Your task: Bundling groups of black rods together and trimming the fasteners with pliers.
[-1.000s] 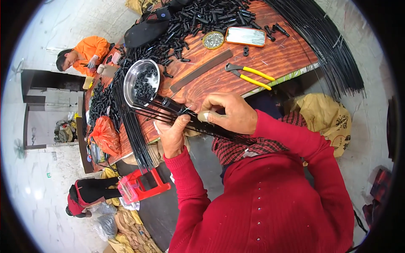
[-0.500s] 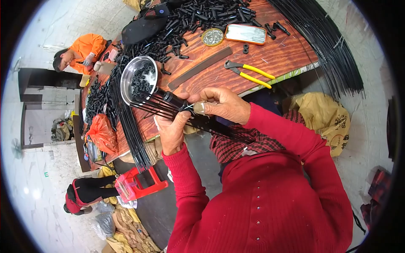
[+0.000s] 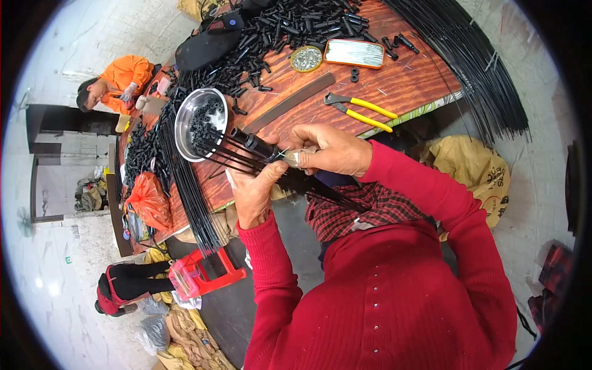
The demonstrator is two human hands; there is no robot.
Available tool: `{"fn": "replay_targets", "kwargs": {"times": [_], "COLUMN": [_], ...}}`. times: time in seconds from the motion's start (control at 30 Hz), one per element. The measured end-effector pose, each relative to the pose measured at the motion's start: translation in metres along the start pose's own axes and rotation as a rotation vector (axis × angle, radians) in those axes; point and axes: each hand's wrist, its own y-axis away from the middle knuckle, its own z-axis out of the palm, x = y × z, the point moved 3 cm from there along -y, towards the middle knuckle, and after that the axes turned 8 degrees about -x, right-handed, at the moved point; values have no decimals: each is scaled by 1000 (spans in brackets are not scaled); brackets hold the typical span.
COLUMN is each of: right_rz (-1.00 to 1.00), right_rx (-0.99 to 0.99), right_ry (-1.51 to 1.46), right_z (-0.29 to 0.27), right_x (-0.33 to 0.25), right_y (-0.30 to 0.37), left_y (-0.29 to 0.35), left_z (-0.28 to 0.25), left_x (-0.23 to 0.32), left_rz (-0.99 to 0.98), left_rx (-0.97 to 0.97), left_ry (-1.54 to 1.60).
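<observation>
Fingers (image 3: 270, 174) of both hands converge on the near end of a black tubular fitting (image 3: 256, 146). Leftmost, we record a co-worker in orange (image 3: 128, 74) at the table (image 3: 425, 80), then a red plastic bag (image 3: 150, 200) and a bundle of black rods (image 3: 188, 176) overhanging the edge. Next, we find a steel bowl (image 3: 178, 132) containing small black parts (image 3: 203, 126), near the fitting's far end. The left hand (image 3: 253, 197) is clasped about the fitting and several thin rods (image 3: 302, 183), thumb uppermost; its other fingers are largely hidden. We observe the fitting's long axis running from upper left, by the bowl, to lower right, toward the checked cloth (image 3: 333, 219), with the thin rods roughly alongside. Thin pale strands (image 3: 282, 154) cross at its lower-right end. The right hand (image 3: 338, 151) lies just right of that end, bent fingertips at the strands, one bearing a pale covering (image 3: 291, 159); we cannot tell whether they grip anything. The left hand is nearer the fitting's body. Farther right, we list yellow-handled pincers (image 3: 373, 108), apart from both hands, and a tan sack (image 3: 468, 166).
</observation>
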Motion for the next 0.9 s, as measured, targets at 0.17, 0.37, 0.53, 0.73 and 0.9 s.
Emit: {"fn": "replay_targets", "kwargs": {"times": [0.17, 0.37, 0.53, 0.73, 0.9], "right_rz": [-31, -38, -241, -306, -340], "right_rx": [82, 89, 165, 266, 360], "right_ry": [49, -47, -9, 402, 486], "right_z": [3, 2, 7, 10, 9], "right_x": [-3, 1, -11, -35, -37], "right_y": [8, 12, 25, 32, 32], "left_y": [-4, -3, -7, -6, -7], "left_z": [12, 8, 5, 12, 10], "left_x": [2, -5, -7, 2, 0], "left_rz": [66, 60, 64, 56, 75], "left_rx": [42, 36, 8, 7, -15], "left_ry": [12, 11, -9, -44, -53]}}
